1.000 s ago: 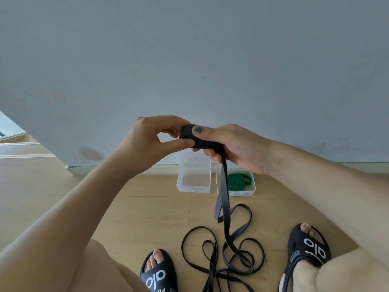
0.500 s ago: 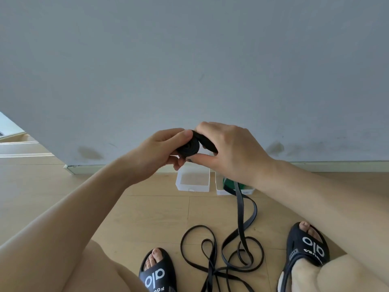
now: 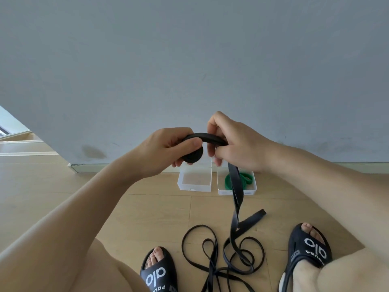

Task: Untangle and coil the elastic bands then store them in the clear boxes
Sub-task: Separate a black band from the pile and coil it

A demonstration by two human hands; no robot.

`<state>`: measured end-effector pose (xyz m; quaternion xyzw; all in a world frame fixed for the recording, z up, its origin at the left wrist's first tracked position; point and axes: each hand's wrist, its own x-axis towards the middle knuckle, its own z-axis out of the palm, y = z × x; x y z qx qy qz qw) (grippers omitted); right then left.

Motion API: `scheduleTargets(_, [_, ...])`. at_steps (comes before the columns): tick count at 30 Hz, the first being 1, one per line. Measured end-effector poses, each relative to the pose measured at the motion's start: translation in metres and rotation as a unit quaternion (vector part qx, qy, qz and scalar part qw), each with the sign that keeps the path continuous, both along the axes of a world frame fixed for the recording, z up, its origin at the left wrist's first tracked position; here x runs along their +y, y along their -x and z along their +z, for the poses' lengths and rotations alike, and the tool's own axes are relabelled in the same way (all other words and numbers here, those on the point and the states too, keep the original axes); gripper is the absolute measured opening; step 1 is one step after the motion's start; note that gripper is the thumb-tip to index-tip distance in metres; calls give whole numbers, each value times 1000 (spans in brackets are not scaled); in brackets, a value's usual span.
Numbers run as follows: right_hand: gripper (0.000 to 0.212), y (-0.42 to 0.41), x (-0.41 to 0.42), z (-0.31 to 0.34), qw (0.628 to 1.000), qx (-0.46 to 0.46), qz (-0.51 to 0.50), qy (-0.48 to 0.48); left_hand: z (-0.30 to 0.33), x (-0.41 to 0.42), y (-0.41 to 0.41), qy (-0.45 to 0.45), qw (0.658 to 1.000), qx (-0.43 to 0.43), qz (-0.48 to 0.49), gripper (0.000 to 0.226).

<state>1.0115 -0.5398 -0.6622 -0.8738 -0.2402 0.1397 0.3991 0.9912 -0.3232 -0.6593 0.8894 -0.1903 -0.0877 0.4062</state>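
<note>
Slides (image 3: pixel 159 275) under the hands read "olo" (white print). Left hand (image 3: pixel 168 148) pinches a flat black band (image 3: pixel 235 199) rolled into a disc; right hand (image 3: pixel 235 146) grips its strap, trailing down past two clear boxes (image 3: pixel 194 180).

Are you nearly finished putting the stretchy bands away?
About halfway. Done: a green band lies coiled in the right clear box. In hand: the left hand pinches a small black coil while the right hand feeds the black band onto it. Left: long black loops on the floor, and the left clear box looks empty.
</note>
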Motion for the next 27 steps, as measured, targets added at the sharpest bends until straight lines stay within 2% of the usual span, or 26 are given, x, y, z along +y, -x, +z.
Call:
scheduleTargets(4, [22,5,1,4,995,77,12,-69,-3,6,-3,54,998,7,13,37])
scheduleTargets(6, [21,5,3,6,980,145,8,-138,-5,5,-4,67,998,6,16,40])
scheduleTargets(8, [42,3,4,7,958,210,-20,-195,-4,2,-3,71,997,-6,20,37])
scheduleTargets(10, [52,3,5,8,941,253,-45,-218,-3,0,-3,71,997,-18,30,37])
scheduleTargets(16, [35,5,4,8,898,351,-15,-265,-3,1,-1,74,995,-55,28,44])
scheduleTargets(19, [38,6,3,7,884,371,-1,-286,-3,0,1,62,995,-75,16,40])
scheduleTargets(23, [23,6,7,6,881,360,-10,-307,-2,3,1,53,994,-94,14,41])
scheduleTargets(27, [32,2,9,-3,910,327,-34,-251,2,7,2,13,996,-85,11,19])
